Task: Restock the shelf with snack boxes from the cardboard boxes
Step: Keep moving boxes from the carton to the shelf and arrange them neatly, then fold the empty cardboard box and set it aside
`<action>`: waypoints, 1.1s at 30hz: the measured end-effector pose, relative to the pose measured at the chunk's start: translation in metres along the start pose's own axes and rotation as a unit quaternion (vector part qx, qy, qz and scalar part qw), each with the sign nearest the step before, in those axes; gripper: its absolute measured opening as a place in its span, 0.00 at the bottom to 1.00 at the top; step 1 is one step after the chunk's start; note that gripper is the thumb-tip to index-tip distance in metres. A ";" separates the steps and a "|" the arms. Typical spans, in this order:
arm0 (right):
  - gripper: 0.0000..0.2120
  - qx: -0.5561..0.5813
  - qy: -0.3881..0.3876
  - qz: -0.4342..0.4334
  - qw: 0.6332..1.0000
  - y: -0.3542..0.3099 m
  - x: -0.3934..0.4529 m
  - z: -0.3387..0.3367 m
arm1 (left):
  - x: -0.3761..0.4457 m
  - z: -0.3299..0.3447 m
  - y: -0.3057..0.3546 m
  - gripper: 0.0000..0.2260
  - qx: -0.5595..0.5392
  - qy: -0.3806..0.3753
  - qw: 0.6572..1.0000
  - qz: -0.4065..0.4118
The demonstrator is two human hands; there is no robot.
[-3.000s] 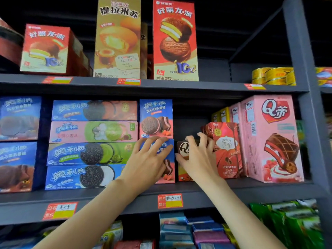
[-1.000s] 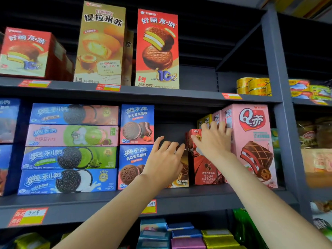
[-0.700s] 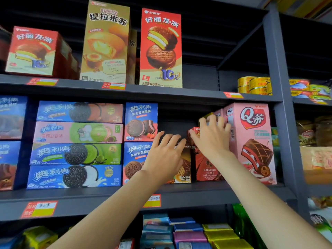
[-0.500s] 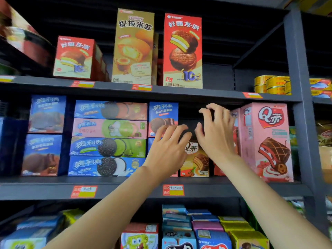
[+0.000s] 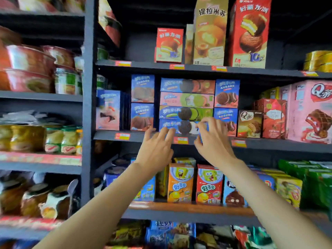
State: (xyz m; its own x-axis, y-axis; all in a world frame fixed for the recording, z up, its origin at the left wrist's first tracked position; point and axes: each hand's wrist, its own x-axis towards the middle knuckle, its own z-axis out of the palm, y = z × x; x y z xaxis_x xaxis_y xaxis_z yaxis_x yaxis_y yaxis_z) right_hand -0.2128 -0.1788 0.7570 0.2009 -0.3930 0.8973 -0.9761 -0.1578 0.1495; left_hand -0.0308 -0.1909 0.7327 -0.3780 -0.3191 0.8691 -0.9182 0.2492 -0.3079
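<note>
Directly ahead of the left hand's fingers (image 5: 162, 134), the stack of four flat blue boxes (image 5: 186, 105) fills the shelf bay almost to the shelf above (image 5: 197, 69); only a thin gap remains over the stack. Left of these fingers, two stacked blue boxes (image 5: 142, 103) stand close beside the stack, with a narrow dark slot between. Just past the right hand's fingers (image 5: 213, 123), two more stacked blue boxes (image 5: 226, 106) block the way. Right of them, open dark space lies above the short brown box (image 5: 249, 124). Below both hands, the shelf edge (image 5: 260, 143) projects forward.
</note>
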 end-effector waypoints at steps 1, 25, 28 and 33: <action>0.17 0.007 -0.019 0.000 1.000 -0.012 -0.007 -0.001 | -0.013 -0.005 -0.008 0.21 0.004 -0.025 1.000 -0.002; 0.25 0.152 -0.672 0.019 0.724 -0.223 -0.413 0.035 | -0.459 -0.034 0.033 0.27 -0.175 -0.553 0.801 -0.151; 0.19 0.144 -0.739 0.028 0.657 -0.265 -0.520 0.056 | -0.576 -0.040 0.035 0.24 -0.161 -0.643 0.738 -0.127; 0.18 0.159 -0.805 0.032 0.571 -0.349 -0.677 0.071 | -0.751 -0.065 0.039 0.23 -0.139 -0.757 0.622 -0.145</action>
State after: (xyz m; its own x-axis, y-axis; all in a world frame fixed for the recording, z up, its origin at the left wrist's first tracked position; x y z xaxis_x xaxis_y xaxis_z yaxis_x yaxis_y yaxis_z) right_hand -0.0028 0.0776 0.0677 0.2322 -0.6894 -0.6862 -0.9725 -0.1531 -0.1753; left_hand 0.2253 0.1179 0.0929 -0.0729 -0.8308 -0.5518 -0.9973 0.0618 0.0388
